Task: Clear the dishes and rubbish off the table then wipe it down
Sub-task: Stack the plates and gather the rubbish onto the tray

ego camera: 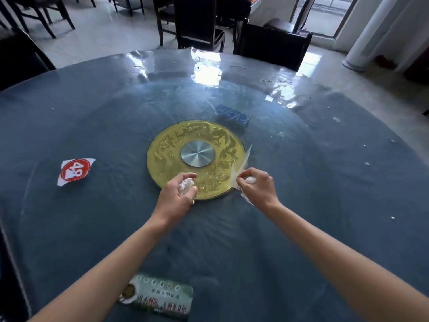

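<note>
A large round table (pixel 69 228) fills most of the view, draped in a dark blue cloth under a clear plastic sheet that throws back glare along the far edge. Around it the room has a pale glossy floor (pixel 104 36), several dark wooden chairs (pixel 197 24) beyond the table's far rim, and a bright doorway at the upper right beside a white column (pixel 371 43).

At the table's middle lies a gold disc (pixel 167 145) with a dragon pattern and a brushed metal hub (pixel 198 153). A blue packet (pixel 232 114) sits just past the disc's far edge. Near the front edge lies a green printed card (pixel 160 296), and to the left, well apart from the disc, a torn white scrap with a red roundel (pixel 74 171). Small white crumbs (pixel 336 119) dot the right side of the cloth (too small to tell what they are).

The left hand (pixel 178 196) hovers over the disc's near rim, fingers curled round a crumpled white tissue (pixel 185 185). The right hand (pixel 257 187), just beside the disc's right rim, is clenched on a small white wad (pixel 250 180) and also pinches a thin clear wrapper (pixel 242 163) that sticks upward from its fingers.
</note>
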Tool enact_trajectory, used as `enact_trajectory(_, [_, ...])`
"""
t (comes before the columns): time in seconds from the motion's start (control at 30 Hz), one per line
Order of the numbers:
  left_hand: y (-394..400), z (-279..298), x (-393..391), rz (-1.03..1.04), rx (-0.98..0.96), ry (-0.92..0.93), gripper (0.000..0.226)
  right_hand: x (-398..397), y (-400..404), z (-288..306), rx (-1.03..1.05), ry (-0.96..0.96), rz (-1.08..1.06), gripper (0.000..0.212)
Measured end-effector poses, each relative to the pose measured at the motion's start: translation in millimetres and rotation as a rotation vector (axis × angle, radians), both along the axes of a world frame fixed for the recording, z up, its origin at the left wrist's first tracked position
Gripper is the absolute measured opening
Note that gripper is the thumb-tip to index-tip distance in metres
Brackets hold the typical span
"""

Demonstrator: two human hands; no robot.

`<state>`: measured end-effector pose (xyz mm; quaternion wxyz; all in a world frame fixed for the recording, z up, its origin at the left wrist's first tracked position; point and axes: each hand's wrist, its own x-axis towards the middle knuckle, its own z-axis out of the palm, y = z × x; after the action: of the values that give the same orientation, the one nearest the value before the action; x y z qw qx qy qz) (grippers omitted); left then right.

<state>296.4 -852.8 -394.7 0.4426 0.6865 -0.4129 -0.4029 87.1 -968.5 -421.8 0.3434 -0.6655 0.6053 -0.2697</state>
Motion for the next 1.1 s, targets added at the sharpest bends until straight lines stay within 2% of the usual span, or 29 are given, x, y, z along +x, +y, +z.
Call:
enact_trajectory(0.1, [57, 12, 6, 0.075, 0.025, 0.137, 0.025, -7, 61, 13, 0.107, -0.113, -0.013, 0.007])
enact_trajectory(0.27, [155, 28, 12, 0.164, 0.088, 0.251, 0.023, -6, 148, 33, 0.281, -0.230, -0.006, 0.011])
enact_trajectory(0.4, [221, 39, 18, 0.298, 0.113, 0.441, 0.030, 1, 205, 36, 0.334, -0.290, -0.007, 0.014])
enact_trajectory(0.57, [290, 50, 34, 0.462, 0.080, 0.557, 0.029, 25, 261, 33, 0.495, -0.408, 0.032, 0.042])
enact_trajectory(0.73, [360, 47, 71, 0.527, 0.074, 0.495, 0.025, 87, 316, 28, 0.573, -0.382, 0.125, 0.027])
enact_trajectory(0.83, [398, 38, 103, 0.587, 0.082, 0.434, 0.021, 137, 348, 22, 0.542, -0.322, 0.170, 0.022])
enact_trajectory(0.9, [418, 32, 127, 0.618, 0.076, 0.406, 0.017, 173, 369, 18, 0.503, -0.274, 0.197, 0.026])
enact_trajectory(1.0, [441, 23, 165, 0.684, 0.071, 0.343, 0.014, 229, 397, 16, 0.421, -0.249, 0.261, 0.047])
enact_trajectory(1.1, [464, 11, 199, 0.793, 0.053, 0.276, 0.012, 285, 412, 20, 0.269, -0.207, 0.405, 0.050])
